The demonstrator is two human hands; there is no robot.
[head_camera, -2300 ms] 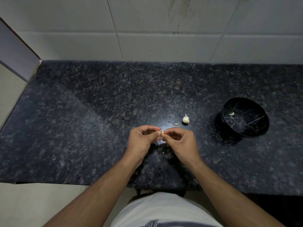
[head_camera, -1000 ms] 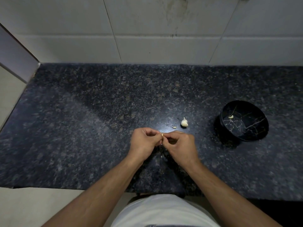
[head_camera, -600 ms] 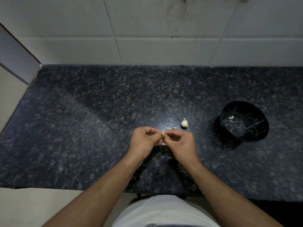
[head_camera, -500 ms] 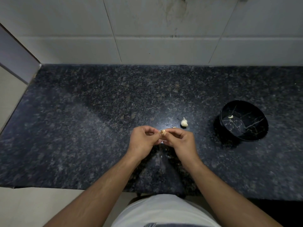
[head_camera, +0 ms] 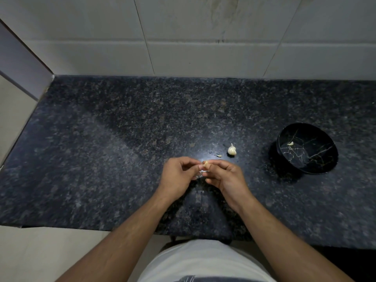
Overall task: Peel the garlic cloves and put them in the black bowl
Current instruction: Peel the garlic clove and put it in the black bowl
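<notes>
**Clove pinched between two hands over dark granite**

The speckled granite counter spans the frame, open at left and centre, white tiled wall above, front edge below. The black bowl sits at right, one peeled clove inside. Left hand is curled, pinching skin; right hand pinches the garlic clove, its axis unclear. A garlic bulb stands tip-up nearby.
</notes>
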